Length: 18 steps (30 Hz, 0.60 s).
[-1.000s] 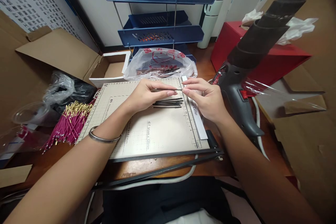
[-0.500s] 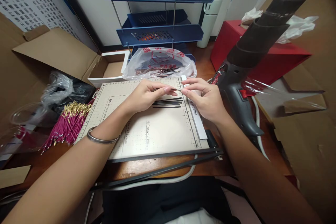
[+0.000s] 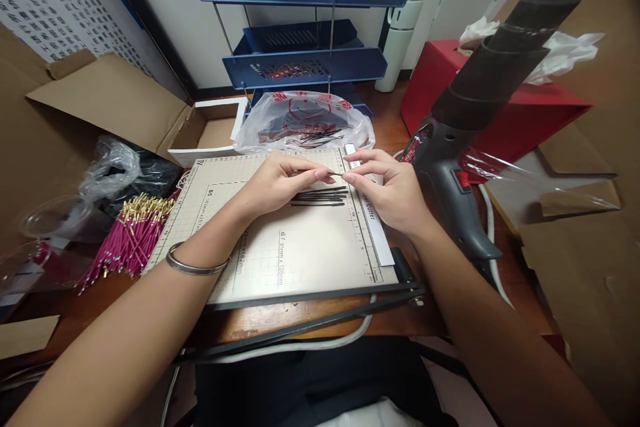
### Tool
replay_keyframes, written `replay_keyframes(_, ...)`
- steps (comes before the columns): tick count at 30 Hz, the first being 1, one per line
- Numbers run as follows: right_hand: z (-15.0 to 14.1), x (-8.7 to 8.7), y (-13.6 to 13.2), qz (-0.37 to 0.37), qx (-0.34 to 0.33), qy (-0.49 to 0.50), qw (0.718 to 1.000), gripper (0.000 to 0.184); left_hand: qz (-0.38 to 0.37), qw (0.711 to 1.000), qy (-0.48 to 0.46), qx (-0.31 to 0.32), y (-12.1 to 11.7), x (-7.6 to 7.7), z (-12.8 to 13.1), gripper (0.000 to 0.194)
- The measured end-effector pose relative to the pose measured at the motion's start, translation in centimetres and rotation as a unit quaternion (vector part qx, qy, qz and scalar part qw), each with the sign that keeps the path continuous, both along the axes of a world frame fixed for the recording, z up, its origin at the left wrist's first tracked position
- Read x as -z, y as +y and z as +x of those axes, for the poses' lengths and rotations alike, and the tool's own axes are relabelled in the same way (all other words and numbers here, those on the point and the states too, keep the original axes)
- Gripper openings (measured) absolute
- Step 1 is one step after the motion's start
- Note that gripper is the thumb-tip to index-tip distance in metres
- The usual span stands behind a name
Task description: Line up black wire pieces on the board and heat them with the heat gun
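Observation:
Between my two hands runs a thin dark wire point(image 3: 337, 174), and only a short piece of it shows. My left hand point(image 3: 283, 181) is closed, pinching one end with thumb and fingers. At the other end, my right hand point(image 3: 393, 192) grips it between thumb and index finger. Both hands are over the upper right of a cream paper cutter board point(image 3: 315, 247) printed with grid lines. Just below the fingertips, several black wires point(image 3: 323, 197) lie side by side on the board. Along its right side is a white strip point(image 3: 375, 227) lettered "Paper Cutter".
A grey heat gun point(image 3: 460, 180) stands at right, before a red tissue box point(image 3: 435, 77). Magenta wires with gold tips point(image 3: 133, 233) lie at left. Behind the board are a clear plastic bag point(image 3: 270, 123), an open carton point(image 3: 210, 133) and a blue rack point(image 3: 305, 67). The cutter arm point(image 3: 320, 321) crosses the front.
Both hands stay nearly in place, with small finger shifts on the thin wire. The things around them look unmoved.

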State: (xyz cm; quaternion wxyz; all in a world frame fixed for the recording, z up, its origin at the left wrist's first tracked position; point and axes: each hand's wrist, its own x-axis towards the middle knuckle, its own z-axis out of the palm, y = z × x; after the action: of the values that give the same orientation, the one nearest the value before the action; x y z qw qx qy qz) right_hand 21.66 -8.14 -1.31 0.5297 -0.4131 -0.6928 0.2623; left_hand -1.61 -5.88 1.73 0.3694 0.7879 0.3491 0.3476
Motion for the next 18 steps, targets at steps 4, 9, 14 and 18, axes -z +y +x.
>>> replay_keyframes(4,0.0,-0.1,-0.1,-0.005,-0.012,-0.001,1.000,0.008,-0.006,1.000,-0.016,-0.004,0.0,0.0,0.0,0.027)
replay_keyframes(9,0.2,-0.2,-0.1,-0.016,-0.024,-0.011,1.000,0.012,0.000,1.000,0.002,-0.014,0.1,0.1,-0.1,0.033)
replay_keyframes(14,0.5,0.6,0.8,-0.021,-0.002,-0.054,0.998,0.012,0.050,0.994,-0.003,-0.096,0.6,0.3,-0.4,0.045)
replay_keyframes(18,0.5,1.2,1.6,-0.036,-0.006,-0.113,0.993,0.009,0.111,0.983,0.067,-0.130,1.1,0.5,-0.9,0.038)
